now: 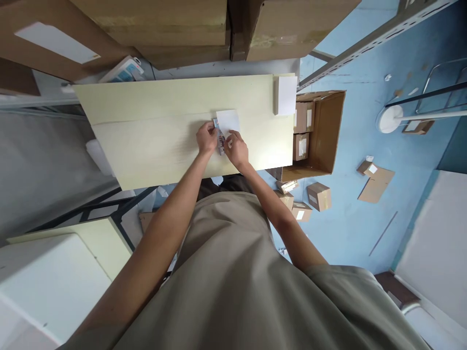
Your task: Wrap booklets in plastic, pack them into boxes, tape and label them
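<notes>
Between my hands, over the pale yellow tabletop (153,150), is a narrow printed piece (221,142), coloured white, blue and dark; its exact kind is too small to tell. My left hand (206,138) has its fingers pinched at the left edge of this piece. From the other side, my right hand (237,150) touches it with curled fingers. A blank white sheet or card (228,120) lies just beyond, partly behind the printed piece and close to my right fingertips.
A white box or stack (287,96) sits at the table's far right corner. Beside the table, an open carton (330,136) holds small brown boxes. Large cartons (175,24) line the shelf behind. More small boxes (318,196) lie on the blue floor.
</notes>
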Demonstrator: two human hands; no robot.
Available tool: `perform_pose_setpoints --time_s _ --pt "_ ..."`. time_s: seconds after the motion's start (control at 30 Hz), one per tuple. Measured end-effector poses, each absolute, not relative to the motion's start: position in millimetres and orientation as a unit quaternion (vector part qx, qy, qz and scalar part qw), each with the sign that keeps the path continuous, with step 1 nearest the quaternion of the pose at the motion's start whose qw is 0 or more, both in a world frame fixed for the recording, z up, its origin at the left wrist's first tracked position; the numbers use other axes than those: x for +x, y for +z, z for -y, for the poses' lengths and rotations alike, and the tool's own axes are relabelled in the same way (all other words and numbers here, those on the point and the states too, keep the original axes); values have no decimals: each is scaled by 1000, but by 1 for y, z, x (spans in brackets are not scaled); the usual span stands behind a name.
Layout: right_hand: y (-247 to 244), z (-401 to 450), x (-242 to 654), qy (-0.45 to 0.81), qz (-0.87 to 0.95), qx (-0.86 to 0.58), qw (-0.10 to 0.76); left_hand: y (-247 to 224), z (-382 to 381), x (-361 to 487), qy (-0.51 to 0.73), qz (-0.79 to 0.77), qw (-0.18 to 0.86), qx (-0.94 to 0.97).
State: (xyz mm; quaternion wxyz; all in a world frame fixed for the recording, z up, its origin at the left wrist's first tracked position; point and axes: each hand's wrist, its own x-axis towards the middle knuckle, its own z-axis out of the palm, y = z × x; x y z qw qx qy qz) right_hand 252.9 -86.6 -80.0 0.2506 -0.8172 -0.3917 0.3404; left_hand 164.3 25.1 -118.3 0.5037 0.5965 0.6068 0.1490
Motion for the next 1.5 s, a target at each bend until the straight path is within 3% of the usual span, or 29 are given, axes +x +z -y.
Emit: perform_pose_setpoints --time_s 0.3,0.43,0.57,0.8,0.97,1.17,1.37,1.5 --pt "-74 100 265 369 429 -793 227 -116 -11 165 135 -617 473 614" --pt "-80 111 292 306 334 -859 237 -121 -11 165 141 -613 480 611" --pt "-99 100 302 342 279 -869 225 -122 -14 165 128 -627 467 610" --pt "-112 81 307 339 284 -874 204 -81 34 159 130 -529 424 724" --pt "-100 83 317 337 333 -863 175 -69 90 181 86 -505 411 754" --pt "-71 72 338 286 513 -796 146 -85 96 186 105 -492 426 752" --pt "-57 21 357 413 678 -600 97 -81 96 162 128 -482 474 726" --pt "-66 -22 366 429 677 -591 88 -73 99 130 136 -525 518 661"
